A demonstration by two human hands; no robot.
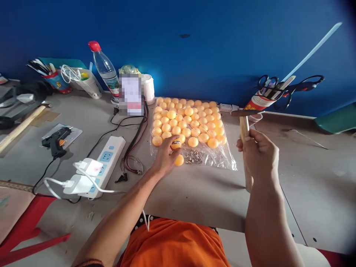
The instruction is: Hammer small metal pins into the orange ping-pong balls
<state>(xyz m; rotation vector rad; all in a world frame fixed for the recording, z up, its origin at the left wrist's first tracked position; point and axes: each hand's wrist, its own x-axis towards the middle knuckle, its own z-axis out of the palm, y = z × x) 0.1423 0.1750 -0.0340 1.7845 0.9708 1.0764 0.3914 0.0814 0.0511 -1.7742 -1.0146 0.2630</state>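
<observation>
My left hand (166,155) is at the front edge of a clear plastic bag (222,157). Its thumb and fingers pinch a small shiny metal piece (176,142) against or just above an orange ball; whether they touch is unclear. Another orange ball (179,160) lies right by the fingers. Many orange balls, like table tennis balls (193,142), sit in rows on the bag or inside it. Beside them is a heap of small shiny metal bits (194,157). My right hand (260,154) grips the wooden handle of a hammer (244,128), held upright with its dark head on top.
To the left lie a white power strip (112,148) with plugged chargers, dark cables (136,137) and a glue gun (57,141). Behind stand a water bottle (107,72), a white bottle (148,89) and a cup (90,85). A tilted holder with scissors (260,100) is behind the hammer.
</observation>
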